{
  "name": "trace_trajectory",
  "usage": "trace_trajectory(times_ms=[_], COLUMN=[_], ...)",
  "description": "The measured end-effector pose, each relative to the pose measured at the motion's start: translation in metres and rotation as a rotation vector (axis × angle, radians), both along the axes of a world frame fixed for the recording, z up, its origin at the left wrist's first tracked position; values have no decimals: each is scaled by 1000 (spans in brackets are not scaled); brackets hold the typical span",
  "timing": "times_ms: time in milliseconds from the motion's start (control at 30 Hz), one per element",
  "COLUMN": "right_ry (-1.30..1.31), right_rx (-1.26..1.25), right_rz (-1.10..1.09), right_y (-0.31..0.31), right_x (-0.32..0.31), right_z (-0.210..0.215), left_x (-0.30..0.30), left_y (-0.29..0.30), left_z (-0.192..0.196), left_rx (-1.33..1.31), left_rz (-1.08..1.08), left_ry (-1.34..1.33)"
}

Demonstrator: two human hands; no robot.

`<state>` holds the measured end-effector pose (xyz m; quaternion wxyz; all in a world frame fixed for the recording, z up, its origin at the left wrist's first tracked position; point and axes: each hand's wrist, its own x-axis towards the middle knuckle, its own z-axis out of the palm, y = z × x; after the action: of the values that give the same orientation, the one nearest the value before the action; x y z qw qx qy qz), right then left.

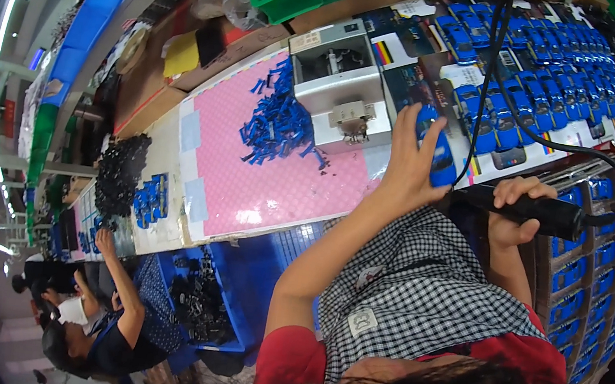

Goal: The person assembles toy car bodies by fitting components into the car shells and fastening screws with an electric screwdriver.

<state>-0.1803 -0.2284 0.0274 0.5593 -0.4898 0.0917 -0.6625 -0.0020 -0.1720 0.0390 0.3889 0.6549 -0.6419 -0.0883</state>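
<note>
A blue toy car (444,162) lies at the table's near edge. My left hand (411,159) spans it, fingers spread over its far part and thumb by its near end. In my right hand (515,212) is a black corded electric screwdriver (560,218), held almost level with the fingers wrapped round its body. The screwdriver's front end points left toward my left thumb; its tip is hard to make out. To the left of the car stands a grey metal machine (354,112) with an open top. Small blue plastic parts (278,121) lie heaped beside it on a pink mat (233,189).
Rows of blue toy cars (542,91) cover the table at right. A black cable (490,68) hangs down over them. Partitioned boxes (587,271) of blue cars stand at my right. A blue bin (202,295) holds black parts. A co-worker (103,328) works at far left.
</note>
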Motion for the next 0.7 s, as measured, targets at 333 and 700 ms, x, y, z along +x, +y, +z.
trace_trajectory(times_ms=[333, 700], right_ry=[-15, 149], right_rx=[-98, -381], right_rz=[145, 543], right_y=[20, 44], right_x=[45, 104], right_z=[14, -12], left_x=[95, 195], left_y=[185, 196], left_z=[-4, -22], left_rx=[184, 93], left_rz=[308, 376], left_ry=[-59, -19])
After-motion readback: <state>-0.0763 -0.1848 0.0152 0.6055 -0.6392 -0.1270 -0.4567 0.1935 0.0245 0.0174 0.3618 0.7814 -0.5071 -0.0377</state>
